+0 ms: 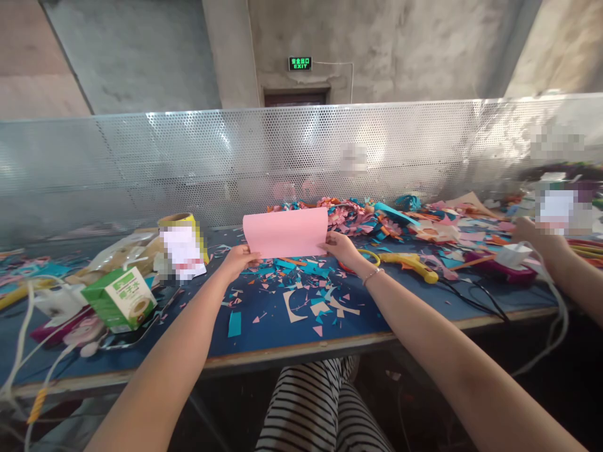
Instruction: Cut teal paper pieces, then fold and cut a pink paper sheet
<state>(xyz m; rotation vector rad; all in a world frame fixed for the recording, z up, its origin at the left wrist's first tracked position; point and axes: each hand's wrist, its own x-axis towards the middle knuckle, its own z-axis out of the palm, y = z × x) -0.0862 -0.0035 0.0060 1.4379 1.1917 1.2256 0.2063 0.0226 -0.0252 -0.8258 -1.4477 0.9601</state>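
A pink sheet of paper [286, 233] is held up over the blue table [277, 333], its upper part curving over. My left hand [240, 260] pinches its lower left corner. At the lower right corner, my right hand [342, 248] grips the sheet between thumb and fingers; a bracelet is on that wrist. Teal, pink and cream paper scraps [320, 307] lie scattered below the sheet. Behind it and to the right is a heap of cut coloured paper [358, 216].
A yellow glue gun [409, 262] with a black cable lies right of my right hand. On the left are a green box [120, 298], a tape roll [181, 220] and white cables. Another person's hand [541, 238] is at the far right. A perforated metal screen [188, 157] stands behind.
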